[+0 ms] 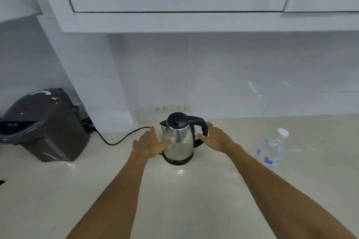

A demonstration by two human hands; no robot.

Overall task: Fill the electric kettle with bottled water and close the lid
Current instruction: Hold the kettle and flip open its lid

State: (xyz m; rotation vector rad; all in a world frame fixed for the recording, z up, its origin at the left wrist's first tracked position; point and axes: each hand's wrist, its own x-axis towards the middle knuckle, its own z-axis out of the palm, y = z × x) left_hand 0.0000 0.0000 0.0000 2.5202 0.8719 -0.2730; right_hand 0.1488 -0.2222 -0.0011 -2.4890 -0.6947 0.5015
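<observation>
Kettle [177,138] upright between our hands, lid [177,120] down. Our left hand [150,144], fingers spread, lies flat against its steel side. Our right hand [214,138], also spread, reaches its black handle [202,125]. Capped water bottle [272,150] stands right of that hand, apart.

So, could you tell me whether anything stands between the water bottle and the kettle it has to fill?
Only the right hand, by the kettle's handle, lies between them. Otherwise bare counter separates it from the capped bottle.
</observation>
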